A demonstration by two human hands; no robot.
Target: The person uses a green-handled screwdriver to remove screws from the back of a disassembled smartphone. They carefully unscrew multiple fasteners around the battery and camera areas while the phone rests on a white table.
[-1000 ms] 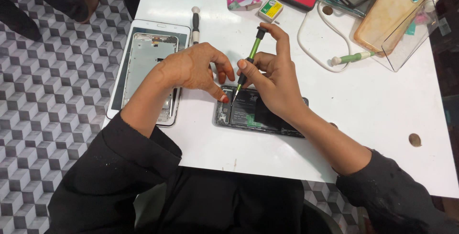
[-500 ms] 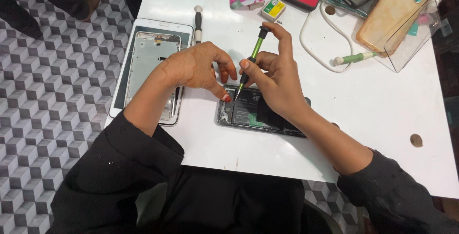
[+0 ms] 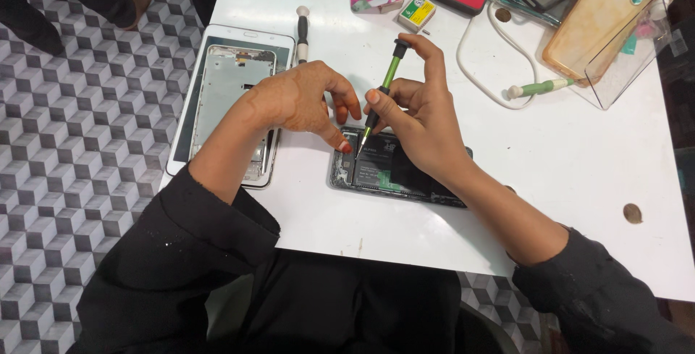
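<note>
While my left hand pins the opened phone with a fingertip, my right hand pinches the screwdriver upright at its top corner; back already off, screws remain.

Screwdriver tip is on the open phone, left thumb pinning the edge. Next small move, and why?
Probably turn the green screwdriver in place with the right hand, index finger capping its top. Its tip sits upright on the opened phone near the top-left corner, and the left hand presses that edge with the thumb, so the phone looks steadied. I cannot tell whether the tip is seated in a screw.
</note>
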